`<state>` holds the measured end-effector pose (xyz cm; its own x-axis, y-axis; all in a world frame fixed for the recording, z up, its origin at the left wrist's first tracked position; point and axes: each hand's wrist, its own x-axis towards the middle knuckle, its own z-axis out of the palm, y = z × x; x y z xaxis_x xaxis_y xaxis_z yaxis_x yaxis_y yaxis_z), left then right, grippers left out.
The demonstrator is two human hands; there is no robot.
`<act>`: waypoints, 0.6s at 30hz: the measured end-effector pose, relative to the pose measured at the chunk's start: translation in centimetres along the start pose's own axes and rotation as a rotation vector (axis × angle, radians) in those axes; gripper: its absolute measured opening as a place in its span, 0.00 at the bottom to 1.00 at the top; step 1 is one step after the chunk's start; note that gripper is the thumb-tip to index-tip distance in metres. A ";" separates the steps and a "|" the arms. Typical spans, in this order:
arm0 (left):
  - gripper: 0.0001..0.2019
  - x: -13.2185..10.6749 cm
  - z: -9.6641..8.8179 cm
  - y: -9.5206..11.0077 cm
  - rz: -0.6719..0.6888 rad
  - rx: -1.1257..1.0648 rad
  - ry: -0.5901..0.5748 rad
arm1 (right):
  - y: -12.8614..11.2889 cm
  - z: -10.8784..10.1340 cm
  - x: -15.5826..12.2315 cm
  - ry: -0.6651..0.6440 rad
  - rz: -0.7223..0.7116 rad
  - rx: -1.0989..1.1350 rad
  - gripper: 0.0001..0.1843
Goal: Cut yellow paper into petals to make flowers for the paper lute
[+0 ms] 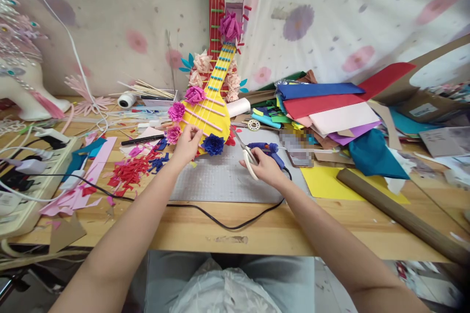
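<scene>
A yellow paper guitar [206, 116] with a red neck and paper flowers leans against the back wall. My left hand [188, 144] rests against its lower edge, fingers curled, between a pink flower [173, 133] and a dark blue flower [213, 144]. My right hand [265, 166] lies on the grey cutting mat [223, 176], closed round white-handled scissors [247, 156]. A blue glue gun [266, 149] lies just beyond that hand, its black cord [220, 217] trailing across the table.
Red and blue paper scraps [134, 168] lie left of the mat. Coloured paper sheets [330, 107] pile up at the right, with a yellow sheet [326, 181] and a brown cardboard tube [400, 215]. A power strip [33, 176] with plugs sits at the left.
</scene>
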<state>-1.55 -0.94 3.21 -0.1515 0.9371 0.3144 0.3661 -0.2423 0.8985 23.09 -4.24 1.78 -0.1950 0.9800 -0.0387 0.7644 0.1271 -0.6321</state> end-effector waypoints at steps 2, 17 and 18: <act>0.08 -0.5 -1.3 -0.4 0.029 0.215 -0.106 | 0.0 -0.4 -0.2 -0.079 -0.051 -0.013 0.23; 0.10 -2.6 -4.0 -0.9 -0.004 0.545 -0.285 | -2.7 -1.3 1.6 -0.844 -0.092 0.166 0.26; 0.10 -2.7 -4.2 -1.0 -0.012 0.507 -0.289 | -3.0 -1.0 1.8 -0.875 -0.077 0.207 0.27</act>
<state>-5.39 -4.24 2.73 0.0727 0.9868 0.1450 0.7707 -0.1479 0.6198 21.07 -2.70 4.38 -0.7037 0.4926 -0.5121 0.6203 0.0743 -0.7808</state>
